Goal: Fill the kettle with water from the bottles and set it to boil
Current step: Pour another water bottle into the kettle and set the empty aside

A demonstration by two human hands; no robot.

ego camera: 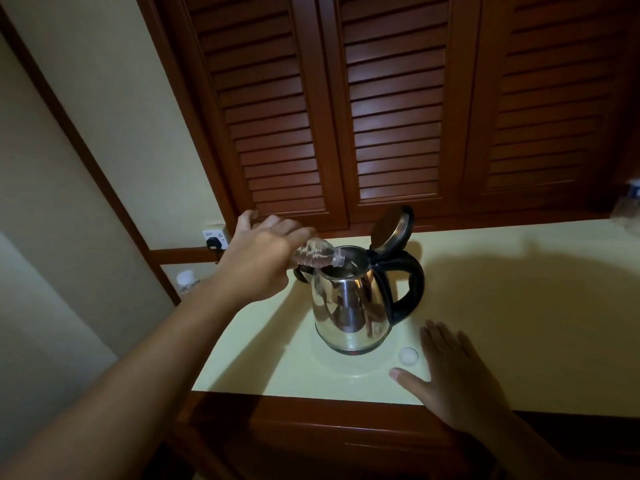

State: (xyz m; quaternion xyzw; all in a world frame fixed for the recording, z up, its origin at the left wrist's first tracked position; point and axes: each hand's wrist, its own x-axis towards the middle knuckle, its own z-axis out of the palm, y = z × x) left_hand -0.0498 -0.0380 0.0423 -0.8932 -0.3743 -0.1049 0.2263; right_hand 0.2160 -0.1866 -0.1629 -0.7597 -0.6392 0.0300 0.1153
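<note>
R hand flat, empty, beside kettle; L hand gripping bottle over it.

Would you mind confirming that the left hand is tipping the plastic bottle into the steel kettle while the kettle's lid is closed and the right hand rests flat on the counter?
Not quite: in the head view the kettle's lid stands hinged open. Otherwise yes: the left hand tips the plastic bottle into the steel kettle, and the right hand rests flat on the counter.
</note>
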